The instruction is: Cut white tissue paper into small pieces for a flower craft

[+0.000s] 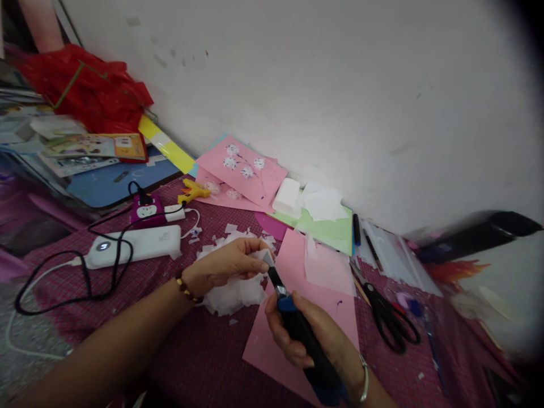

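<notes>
My right hand (310,337) is wrapped round a black and blue glue gun (300,326), its thin nozzle pointing up and left. My left hand (227,263) pinches a small white piece of tissue paper (267,256) right at the nozzle tip. Under the left hand lies a heap of white tissue pieces (233,292). A pink paper sheet (314,294) lies beneath both hands on the dark red checked cloth (191,351).
Black scissors (389,317) lie to the right. A white power strip (136,245) with black cable, a yellow glue gun (193,191), pink sheets with white flowers (244,167), green paper (335,229) and pens lie along the white wall. Red plastic sits far left.
</notes>
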`<state>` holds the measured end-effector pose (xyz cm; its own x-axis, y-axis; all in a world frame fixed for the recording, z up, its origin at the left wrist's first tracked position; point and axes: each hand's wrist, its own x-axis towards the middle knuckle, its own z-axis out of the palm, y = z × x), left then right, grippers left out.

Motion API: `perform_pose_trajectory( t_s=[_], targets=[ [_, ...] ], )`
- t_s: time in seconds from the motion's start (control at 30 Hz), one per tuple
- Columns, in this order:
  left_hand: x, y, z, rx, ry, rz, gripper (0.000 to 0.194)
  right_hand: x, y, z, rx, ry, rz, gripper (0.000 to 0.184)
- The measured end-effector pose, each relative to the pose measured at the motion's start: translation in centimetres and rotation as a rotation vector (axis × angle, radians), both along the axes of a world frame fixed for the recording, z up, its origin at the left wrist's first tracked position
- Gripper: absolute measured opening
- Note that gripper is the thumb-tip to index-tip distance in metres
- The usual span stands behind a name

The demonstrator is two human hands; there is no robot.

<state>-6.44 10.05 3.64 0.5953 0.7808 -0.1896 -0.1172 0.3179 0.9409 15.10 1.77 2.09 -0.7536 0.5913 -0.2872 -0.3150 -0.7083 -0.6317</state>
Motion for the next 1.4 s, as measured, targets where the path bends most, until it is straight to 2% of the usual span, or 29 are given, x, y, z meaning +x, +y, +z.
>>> perform_pose_trajectory(
  t_s=[0.17,0.33,0.5,0.63,0.93,1.4],
  targets=[
    [0.4,-0.2,-0.2,-0.008,-0.003,-0.048,0.035,-0.1,0.1,0.0,-0.008,-0.01,-0.003,0.052],
    [0.2,-0.1,0.0,-0.014,0.098,-0.103,0.03,0.1,0.2,-0.2,-0.015,0.001,0.007,0.053],
    [-1.0,0.5,0.3,0.081,0.287,-0.193,0.03,0.2,-0.1,-0.3,0.021,-0.015,0.023,0.048],
    [-1.9,0.9,0.9,0.175,0.363,-0.239,0.032,0.2,-0.2,-0.2,0.029,-0.045,0.052,0.048],
    [-3.6,1.7,1.5,0.327,0.383,-0.296,0.039,0.3,-0.5,0.0,0.037,-0.102,0.067,0.045],
    [-1.9,1.0,0.5,0.235,0.298,-0.399,0.031,0.1,-0.5,-0.2,0.059,-0.074,0.08,0.044]
  ],
)
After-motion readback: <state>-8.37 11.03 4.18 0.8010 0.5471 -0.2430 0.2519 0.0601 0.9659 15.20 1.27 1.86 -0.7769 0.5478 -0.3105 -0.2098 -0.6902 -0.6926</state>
